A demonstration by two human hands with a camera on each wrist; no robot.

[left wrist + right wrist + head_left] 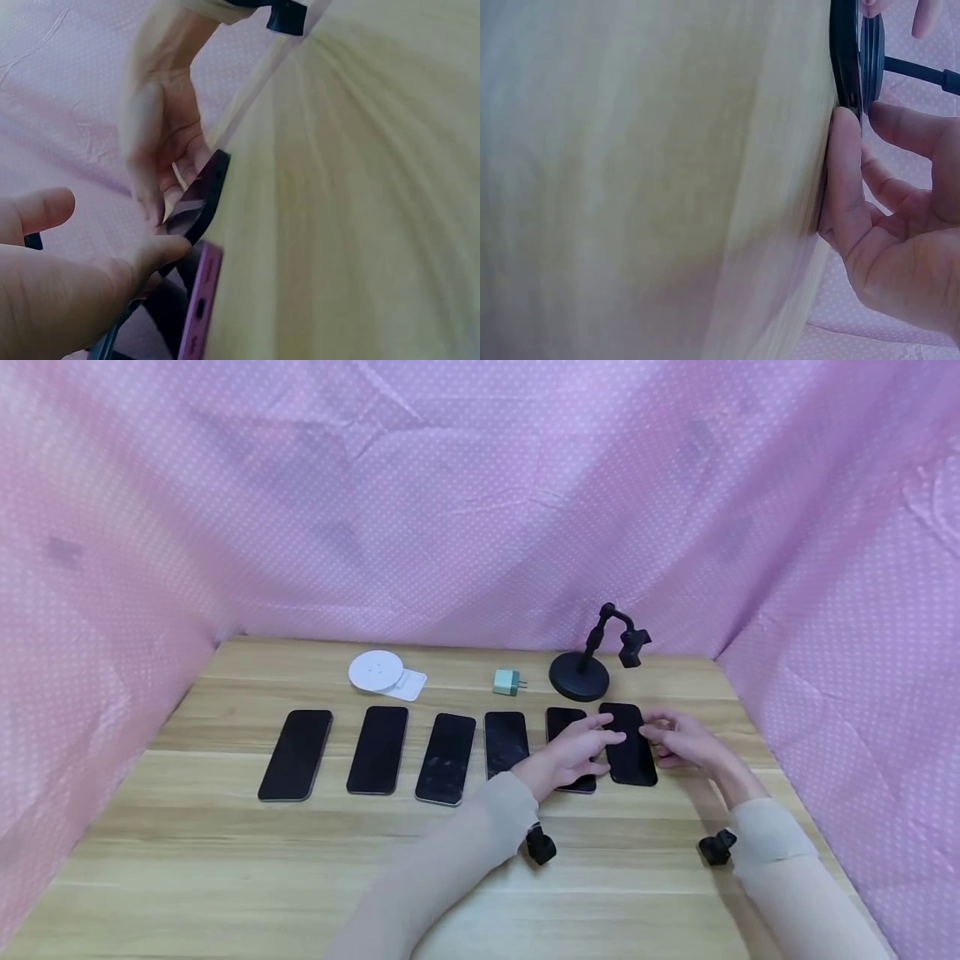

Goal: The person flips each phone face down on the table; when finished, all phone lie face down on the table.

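Observation:
Several dark-screened smartphones lie in a row on the wooden table. At the right end is a black smartphone (632, 762) with a hand at either side. My right hand (686, 743) pinches its right edge; in the right wrist view the fingers (845, 142) meet the black edge (845, 56) low down, the thumb on the screen side. My left hand (573, 753) reaches across the neighbouring smartphone (561, 720), fingers spread and fairly straight, tips over the black phone's left side. That neighbour shows a pink-purple frame (201, 300) in the left wrist view.
Behind the row stand a black phone stand (580, 678), a pale green charger plug (506, 682) and a white round disc (375, 670) on a white card (408, 685). Further smartphones (296, 756) continue to the left. Pink dotted cloth (465, 527) encloses the table.

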